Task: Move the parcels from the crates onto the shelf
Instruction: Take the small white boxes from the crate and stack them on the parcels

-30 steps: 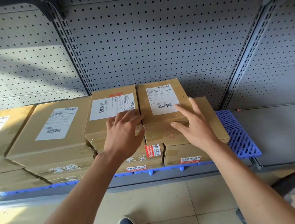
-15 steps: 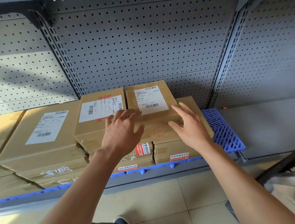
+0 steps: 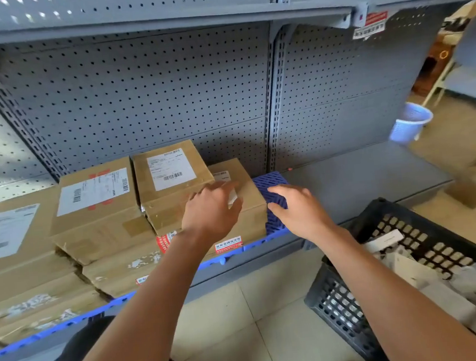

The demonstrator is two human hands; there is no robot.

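Both hands have slid rightward off the top parcel since a second ago, and the view has swung right, bringing a black crate (image 3: 357,308) into sight at the lower right. Nearest the camera, that crate sits on the tiled floor, holding pale, blurred parcels still to be moved. Further in, the left hand (image 3: 210,211) rests with relaxed fingers on the lower right parcel (image 3: 250,199), gripping nothing. The right hand (image 3: 299,206) hovers just beside it, fingers loosely spread and empty, over the blue slatted mat (image 3: 272,186) that lines the shelf (image 3: 360,181). Behind the hands, the top parcel (image 3: 170,174) sits on the stack beside another labelled parcel (image 3: 97,198), both close to a grey pegboard back panel (image 3: 137,97). Likely risks: the top parcel overhangs the box beneath and looks slightly tilted, so a nudge from a withdrawing hand could tip it forward off the stack; crushed lower boxes could let the pile lean
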